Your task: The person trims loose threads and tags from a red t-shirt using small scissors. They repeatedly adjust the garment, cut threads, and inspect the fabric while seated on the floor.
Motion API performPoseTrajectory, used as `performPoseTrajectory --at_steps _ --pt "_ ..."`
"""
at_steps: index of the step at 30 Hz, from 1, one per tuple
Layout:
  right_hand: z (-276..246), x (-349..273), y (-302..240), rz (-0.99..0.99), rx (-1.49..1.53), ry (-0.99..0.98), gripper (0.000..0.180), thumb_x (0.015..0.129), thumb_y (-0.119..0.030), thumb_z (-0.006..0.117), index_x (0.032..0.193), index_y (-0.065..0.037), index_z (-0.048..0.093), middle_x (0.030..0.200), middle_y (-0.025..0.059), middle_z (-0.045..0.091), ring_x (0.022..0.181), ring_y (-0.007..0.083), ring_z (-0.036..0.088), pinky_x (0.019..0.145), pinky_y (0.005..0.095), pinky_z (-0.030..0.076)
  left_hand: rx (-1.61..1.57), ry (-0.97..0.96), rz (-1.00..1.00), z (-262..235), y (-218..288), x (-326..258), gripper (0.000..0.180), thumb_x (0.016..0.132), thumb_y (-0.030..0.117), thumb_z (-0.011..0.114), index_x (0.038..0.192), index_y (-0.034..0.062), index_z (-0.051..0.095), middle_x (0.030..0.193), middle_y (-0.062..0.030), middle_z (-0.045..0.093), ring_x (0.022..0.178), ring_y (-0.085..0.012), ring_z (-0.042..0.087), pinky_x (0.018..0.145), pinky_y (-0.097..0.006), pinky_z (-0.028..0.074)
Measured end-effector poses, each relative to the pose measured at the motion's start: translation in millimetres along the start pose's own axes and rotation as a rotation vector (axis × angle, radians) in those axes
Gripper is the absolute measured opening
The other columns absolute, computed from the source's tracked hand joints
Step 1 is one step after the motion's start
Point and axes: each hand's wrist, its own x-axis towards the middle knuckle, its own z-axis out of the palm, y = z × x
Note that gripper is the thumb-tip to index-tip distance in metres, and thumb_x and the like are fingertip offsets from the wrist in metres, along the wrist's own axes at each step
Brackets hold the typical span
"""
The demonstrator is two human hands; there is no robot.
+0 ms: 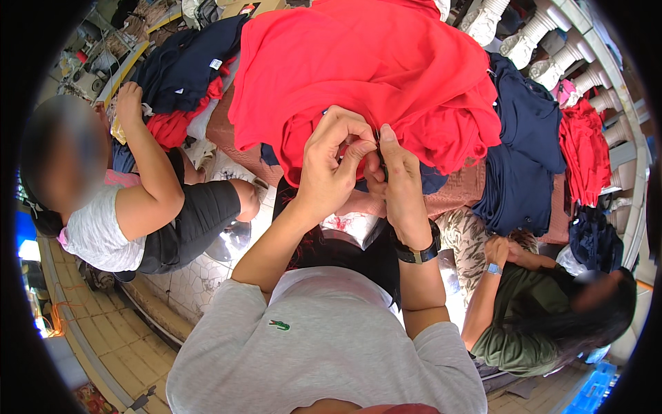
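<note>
Both hands meet in front of a large heap of red cloth garments [365, 62] that covers the middle of the table. My left hand [329, 162] is closed, its thumb and forefinger pinched together beside my right fingertips. Closed as well, my right hand [400, 176] has its thumb pointing up and its fingers curled. A thin dark sliver shows between the two hands, too small to name. Red cloth lies right behind the fingers, and whether either hand grips it is hidden.
Navy garments [520, 152] hang over the table's right side, with another red garment [585, 141] by the white balusters [545, 65]. More navy cloth [189, 62] lies at the far left. One person [148, 200] sits at my left, another [531, 310] at my right.
</note>
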Motion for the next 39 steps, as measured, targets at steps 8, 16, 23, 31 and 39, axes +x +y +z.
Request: performPoseTrajectory --at_steps 8,16,23,31,39 --pt "-1 6 6 -0.029 0.029 -0.03 0.056 0.108 -0.044 0.04 0.064 -0.011 0.041 0.055 -0.0078 0.031 0.046 0.0032 0.024 0.043 0.0243 0.018 -0.015 0.021 0.019 1 -10 -3 0.005 0.097 0.003 0.06 0.094 0.0018 0.055 0.102 -0.0077 0.054 0.086 -0.0134 0.052 0.075 -0.027 0.044" --pt "-23 -16 -4 -0.272 -0.185 0.206 0.031 0.102 -0.029 0.052 0.085 -0.003 0.054 0.071 -0.0026 0.046 0.058 0.0034 0.034 0.051 0.0224 0.025 -0.486 0.084 -0.112 23 -14 -27 0.025 0.098 -0.001 0.057 0.113 0.0061 0.039 0.116 -0.0113 0.052 0.112 -0.017 0.053 0.103 -0.034 0.041" --pt "-18 -7 5 -0.574 -0.433 0.289 0.013 0.089 -0.002 0.068 0.099 -0.002 0.059 0.079 -0.0029 0.054 0.06 -0.0004 0.036 0.05 0.0191 0.026 -0.153 0.17 0.038 23 -20 -10 0.025 0.092 -0.001 0.068 0.112 0.0021 0.053 0.095 -0.0075 0.062 0.086 -0.0117 0.058 0.078 -0.025 0.045" --pt "-6 -21 2 -0.486 -0.448 0.221 0.016 0.092 -0.011 0.07 0.094 -0.001 0.057 0.07 0.0009 0.054 0.057 0.0037 0.039 0.049 0.0231 0.03 -0.42 0.176 -0.191 16 -12 -11 0.007 0.099 0.006 0.062 0.099 0.0018 0.056 0.091 -0.0019 0.058 0.082 -0.0075 0.055 0.076 -0.023 0.047" --pt "4 -18 -2 -0.311 -0.456 0.072 0.046 0.109 -0.037 0.041 0.086 -0.001 0.059 0.068 -0.003 0.04 0.062 0.0053 0.032 0.054 0.0254 0.026 -0.381 0.128 -0.126 11 -6 -12 0.005 0.1 0.004 0.059 0.1 0.0017 0.055 0.088 -0.0012 0.056 0.078 -0.0065 0.052 0.073 -0.022 0.045"
